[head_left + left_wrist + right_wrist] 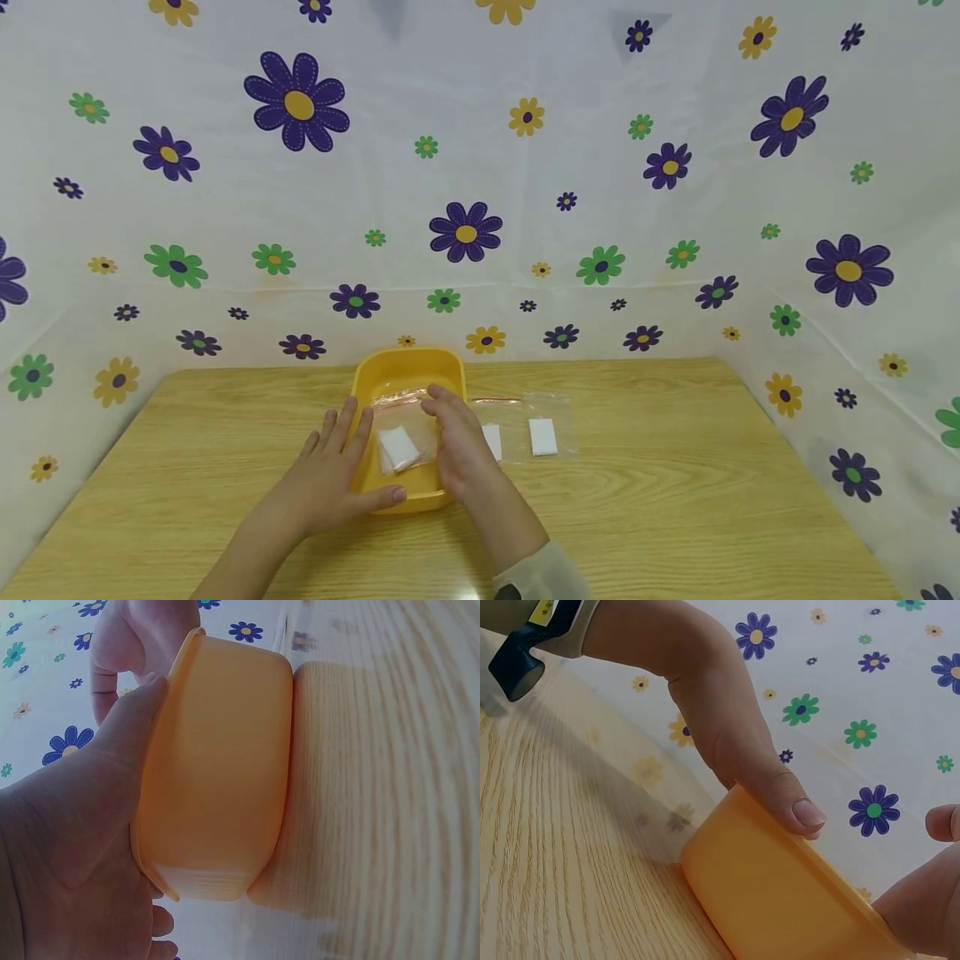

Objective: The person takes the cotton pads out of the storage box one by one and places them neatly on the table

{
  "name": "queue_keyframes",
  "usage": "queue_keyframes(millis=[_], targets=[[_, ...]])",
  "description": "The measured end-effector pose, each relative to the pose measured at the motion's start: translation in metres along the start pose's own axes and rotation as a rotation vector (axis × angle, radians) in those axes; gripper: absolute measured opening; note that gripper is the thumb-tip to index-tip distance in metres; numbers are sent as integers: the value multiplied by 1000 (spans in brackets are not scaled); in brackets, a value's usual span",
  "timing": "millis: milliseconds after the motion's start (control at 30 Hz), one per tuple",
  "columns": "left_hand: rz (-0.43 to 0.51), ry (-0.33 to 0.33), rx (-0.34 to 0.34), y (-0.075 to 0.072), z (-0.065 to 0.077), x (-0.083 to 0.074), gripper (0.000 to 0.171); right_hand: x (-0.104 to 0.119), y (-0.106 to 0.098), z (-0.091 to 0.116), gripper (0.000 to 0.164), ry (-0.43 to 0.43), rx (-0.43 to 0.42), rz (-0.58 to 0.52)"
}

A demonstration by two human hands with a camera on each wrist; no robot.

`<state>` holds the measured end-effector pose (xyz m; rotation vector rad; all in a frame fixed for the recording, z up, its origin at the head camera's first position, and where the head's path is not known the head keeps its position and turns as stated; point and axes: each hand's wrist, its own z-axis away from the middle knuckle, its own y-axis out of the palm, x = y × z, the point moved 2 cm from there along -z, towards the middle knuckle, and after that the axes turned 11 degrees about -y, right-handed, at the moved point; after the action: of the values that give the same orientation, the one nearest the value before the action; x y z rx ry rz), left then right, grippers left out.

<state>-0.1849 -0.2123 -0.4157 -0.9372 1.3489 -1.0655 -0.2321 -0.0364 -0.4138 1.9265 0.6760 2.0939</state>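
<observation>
A yellow plastic basin (408, 360) stands on the table in the head view. Inside lies a clear zip bag (398, 448) with a white rectangular piece in it; whether more bags lie under it I cannot tell. My left hand (330, 475) rests over the basin's left and front rim, fingers spread and thumb along the front. Over the right side reaches my right hand (463, 446), its fingers partly hidden and nothing visible in its grasp. Beside it, right of the basin, lies a second bag (512, 433), partly covered by that hand, then a third bag (564, 433).
The wooden table (675, 500) stretches to both sides of the basin. A white cloth with printed flowers (570, 250) hangs behind the table and along its sides. My right sleeve (543, 575) shows at the bottom.
</observation>
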Motion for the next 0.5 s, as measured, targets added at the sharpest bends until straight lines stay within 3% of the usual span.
queue_keyframes(millis=[167,500], targets=[[2,0,3,-1,0,-1,118,2,-1,2,66,35,17,18],[11,-5,15,-4,1,-3,118,4,-4,3,68,91,55,21]])
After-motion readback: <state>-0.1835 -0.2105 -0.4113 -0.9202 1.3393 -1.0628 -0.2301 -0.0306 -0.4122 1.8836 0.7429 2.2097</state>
